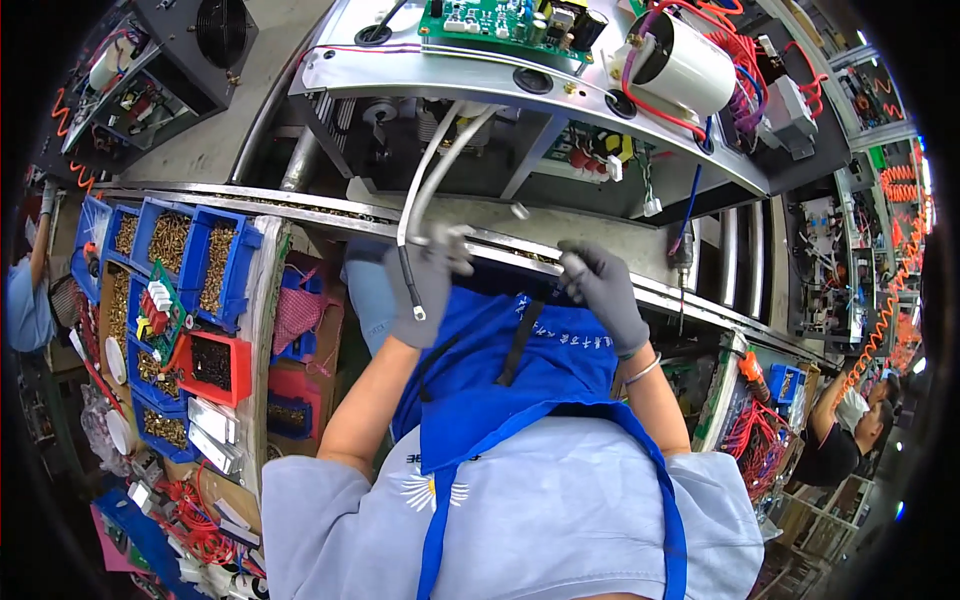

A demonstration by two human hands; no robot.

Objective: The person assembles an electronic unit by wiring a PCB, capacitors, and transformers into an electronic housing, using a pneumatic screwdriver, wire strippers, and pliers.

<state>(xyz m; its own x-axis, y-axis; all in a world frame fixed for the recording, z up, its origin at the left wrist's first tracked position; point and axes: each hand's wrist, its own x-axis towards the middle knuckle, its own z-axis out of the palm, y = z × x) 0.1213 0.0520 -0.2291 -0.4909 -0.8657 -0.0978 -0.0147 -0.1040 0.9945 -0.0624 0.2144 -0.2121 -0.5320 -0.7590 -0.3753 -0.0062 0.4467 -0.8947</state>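
My left hand (432, 275), in a grey glove, is beside two thick white cables (440, 165) that come down out of a metal chassis (450, 68). One cable ends in a black sleeve (407, 268) with a ring terminal (419, 313) and lies across the front of this hand. Its fingertips are bent and blurred, so their hold on the second cable cannot be made out. My right hand (603, 290), also gloved, is apart from the cables above the blue apron (540, 345). Its fingers are curled towards the thumb; anything between them is hidden. A small pale blurred piece (519, 211) shows between the hands.
The chassis carries a green circuit board (500, 38) and a white cylinder (690, 75). Blue bins (228, 262) of brass fasteners and a red bin (215, 368) stand left. A hanging screwdriver (684, 250), red wires (752, 445) and a person (850, 440) are right.
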